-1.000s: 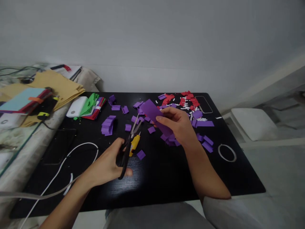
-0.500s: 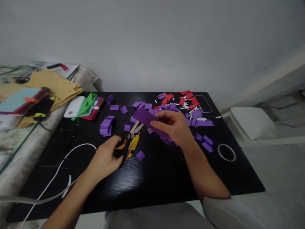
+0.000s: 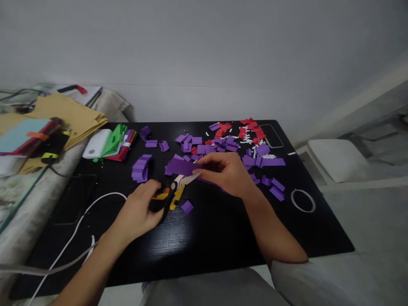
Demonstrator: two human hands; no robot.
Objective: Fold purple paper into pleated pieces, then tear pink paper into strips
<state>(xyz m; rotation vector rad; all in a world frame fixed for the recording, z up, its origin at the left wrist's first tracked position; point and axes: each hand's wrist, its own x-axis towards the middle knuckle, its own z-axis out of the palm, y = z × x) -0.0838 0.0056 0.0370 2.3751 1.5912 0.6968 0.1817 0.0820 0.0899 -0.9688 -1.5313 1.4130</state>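
My left hand [image 3: 140, 210] is closed round the black handles of a pair of scissors [image 3: 174, 185], whose blades point right and up. A strip of purple paper [image 3: 180, 167] is pinched between the thumb and fingers of my right hand [image 3: 225, 172]. The blades lie at the strip's lower edge, close to my right thumb; whether they are biting into the paper I cannot tell. Partly hidden behind the scissors lies a yellow glue gun [image 3: 177, 196]. A small purple square [image 3: 187, 207] lies on the table beside it.
Cut purple pieces [image 3: 142, 168] and red pieces [image 3: 251, 127] with white scraps cover much of the black table [image 3: 204, 246]. A ring [image 3: 303, 200] lies at the right. White cable [image 3: 79, 225], a phone [image 3: 75, 199] and folded coloured sheets [image 3: 116, 140] are at the left.
The purple strip has swung from slanting to nearly level and moved down and left. The scissor blades now reach further right, against its lower edge.
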